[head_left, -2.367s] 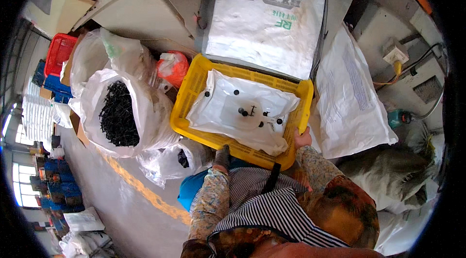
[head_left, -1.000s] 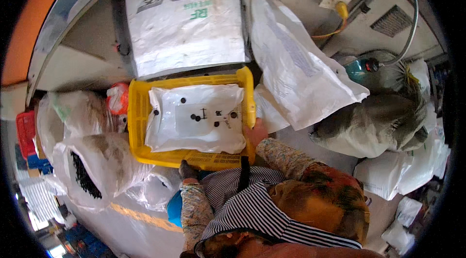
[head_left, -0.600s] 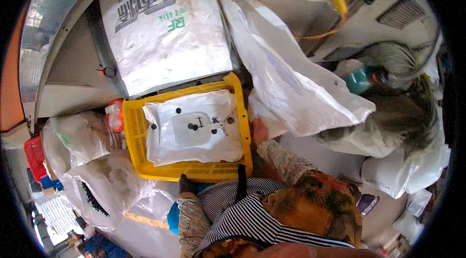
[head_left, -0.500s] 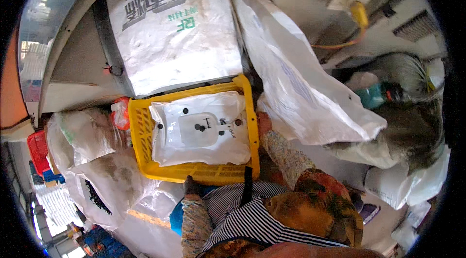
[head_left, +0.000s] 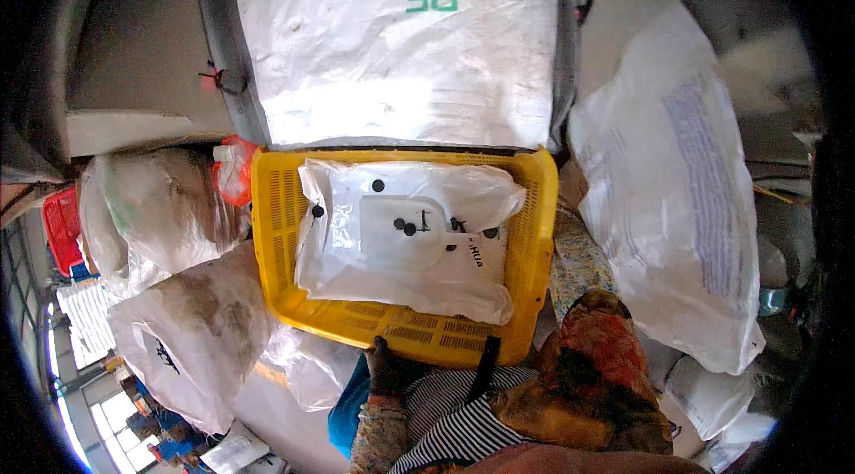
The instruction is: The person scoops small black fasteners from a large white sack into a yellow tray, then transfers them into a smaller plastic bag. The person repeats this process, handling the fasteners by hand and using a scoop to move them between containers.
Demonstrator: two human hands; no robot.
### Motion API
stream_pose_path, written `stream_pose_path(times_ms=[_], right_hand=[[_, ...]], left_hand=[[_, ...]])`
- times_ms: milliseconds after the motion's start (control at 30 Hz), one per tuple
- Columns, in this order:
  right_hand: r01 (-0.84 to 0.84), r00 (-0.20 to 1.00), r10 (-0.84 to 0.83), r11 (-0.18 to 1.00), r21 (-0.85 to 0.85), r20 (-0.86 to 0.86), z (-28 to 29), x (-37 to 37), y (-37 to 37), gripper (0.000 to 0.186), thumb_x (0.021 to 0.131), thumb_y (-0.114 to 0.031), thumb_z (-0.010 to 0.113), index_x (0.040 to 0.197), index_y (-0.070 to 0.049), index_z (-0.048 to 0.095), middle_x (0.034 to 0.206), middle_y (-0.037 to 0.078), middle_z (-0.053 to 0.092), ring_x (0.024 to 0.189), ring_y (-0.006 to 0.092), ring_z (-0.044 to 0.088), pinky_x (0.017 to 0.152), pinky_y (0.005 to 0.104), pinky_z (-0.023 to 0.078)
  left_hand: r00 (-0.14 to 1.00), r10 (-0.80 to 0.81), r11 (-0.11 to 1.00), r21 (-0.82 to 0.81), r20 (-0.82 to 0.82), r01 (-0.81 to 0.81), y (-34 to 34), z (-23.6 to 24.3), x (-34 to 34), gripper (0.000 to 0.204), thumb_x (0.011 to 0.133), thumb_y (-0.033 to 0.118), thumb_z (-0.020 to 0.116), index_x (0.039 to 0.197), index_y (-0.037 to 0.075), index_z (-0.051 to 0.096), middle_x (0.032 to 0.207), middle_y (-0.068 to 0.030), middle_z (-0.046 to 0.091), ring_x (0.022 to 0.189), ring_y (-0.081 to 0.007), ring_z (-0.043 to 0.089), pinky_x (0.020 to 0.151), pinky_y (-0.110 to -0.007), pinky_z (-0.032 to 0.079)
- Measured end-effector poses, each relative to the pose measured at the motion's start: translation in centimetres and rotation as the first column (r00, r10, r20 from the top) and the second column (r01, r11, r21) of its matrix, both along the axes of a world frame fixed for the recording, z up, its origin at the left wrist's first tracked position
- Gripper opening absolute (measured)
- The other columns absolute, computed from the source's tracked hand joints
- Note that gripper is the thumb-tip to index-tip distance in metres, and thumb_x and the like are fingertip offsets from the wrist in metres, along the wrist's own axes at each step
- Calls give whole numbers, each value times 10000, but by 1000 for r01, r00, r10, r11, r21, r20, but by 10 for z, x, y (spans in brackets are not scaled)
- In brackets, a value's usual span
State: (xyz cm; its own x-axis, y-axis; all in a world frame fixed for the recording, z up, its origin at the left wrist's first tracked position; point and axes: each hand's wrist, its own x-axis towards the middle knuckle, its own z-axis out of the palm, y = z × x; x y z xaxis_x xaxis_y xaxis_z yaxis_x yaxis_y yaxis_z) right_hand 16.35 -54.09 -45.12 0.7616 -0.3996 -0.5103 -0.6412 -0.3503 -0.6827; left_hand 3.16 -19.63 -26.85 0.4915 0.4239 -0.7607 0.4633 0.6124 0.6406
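A yellow plastic basket (head_left: 401, 339) with slotted walls lies in front of me, its far edge against a white printed woven sack. Inside is a clear-wrapped white package (head_left: 410, 287) with several black round spots and a rounded grey-white shape. My left hand (head_left: 385, 367), in a dark glove, grips the basket's near rim with the thumb on top; its other fingers are hidden below. My right hand (head_left: 568, 182) is at the basket's right side, mostly covered by the rim and a white bag, and appears closed on that side wall.
The white woven sack (head_left: 401, 82) covers a dark-edged surface beyond the basket. A large white bag (head_left: 668, 207) hangs at the right. On the left are stuffed plastic bags (head_left: 165, 216), a stained white sack (head_left: 205, 322), a red-orange item (head_left: 235, 171) and a red crate (head_left: 62, 233).
My view has turned and shifted, so the sack and basket appear straighter and larger. Both hands remain at the basket, and the package still lies in it.
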Motion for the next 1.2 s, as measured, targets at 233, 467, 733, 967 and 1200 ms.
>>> stream_pose_path(times_ms=[233, 467, 733, 967, 1200], right_hand=[[3, 999, 0, 999, 46, -51, 0, 0, -1, 340, 916, -399, 520, 1025, -83, 581, 807, 79, 585, 699, 242, 539, 582, 382, 411], [8, 997, 0, 994, 111, -73, 3, 9, -15, 316, 905, -386, 542, 1015, -93, 588, 797, 54, 576, 668, 213, 523, 546, 359, 402], [86, 996, -72, 912, 402, -51, 24, 9, -43, 290, 891, -370, 567, 1004, -104, 595, 785, 25, 567, 633, 180, 504, 505, 332, 392], [239, 969, -233, 779, 580, -87, 108, 12, -45, 286, 880, -390, 581, 956, -116, 596, 683, -17, 458, 561, 93, 393, 415, 257, 300], [-461, 837, 527, 825, -328, 149, 126, 53, -26, 538, 837, -540, 578, 989, -29, 650, 863, 144, 665, 801, 305, 626, 698, 408, 478]], left_hand=[[999, -30, 990, -134, 33, 34, -7, 11, 9, 480, 961, 291, 505, 1319, -9, 395, 1249, -185, 539, 1098, -328, 566, 951, -468, 475], [999, 11, 994, -110, 42, -6, 2, -16, -12, 525, 939, 313, 548, 1325, -6, 387, 1245, -173, 546, 1099, -330, 558, 939, -469, 475], [995, 69, 997, -46, 78, -66, 18, -69, -39, 515, 950, 161, 536, 1334, -46, 262, 1194, -164, 524, 1029, -276, 548, 868, -373, 484], [999, -3, 980, 201, 53, -8, 14, -69, -25, 392, 910, 107, 568, 1252, -37, 444, 1165, -153, 565, 1016, -275, 566, 843, -361, 492], [989, -95, 952, 301, 114, 57, 21, -89, -19, 285, 881, 116, 615, 1125, -22, 564, 942, -103, 647, 885, -233, 608, 709, -342, 518]])
